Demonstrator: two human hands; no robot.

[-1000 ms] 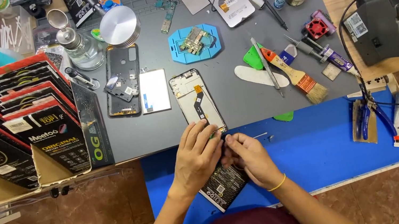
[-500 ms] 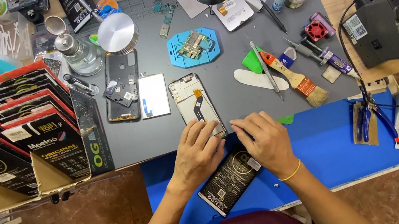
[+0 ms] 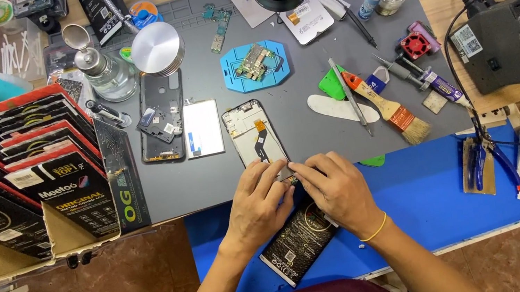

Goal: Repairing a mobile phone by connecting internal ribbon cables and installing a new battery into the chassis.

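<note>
At frame centre, the left hand (image 3: 257, 204) and right hand (image 3: 335, 190) pinch together on the opened phone frame's (image 3: 255, 133) lower end, above the black battery (image 3: 298, 239).

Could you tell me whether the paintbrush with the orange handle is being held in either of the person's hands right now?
No, the orange-handled paintbrush lies untouched on the grey work mat, while the left hand and right hand meet at the opened phone frame.

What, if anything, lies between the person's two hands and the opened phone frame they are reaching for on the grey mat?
Nothing visible does. The left hand and right hand already have fingertips at the lower end of the opened white phone frame on the grey mat. The black phone battery lies under the hands, nearer the person.
</note>
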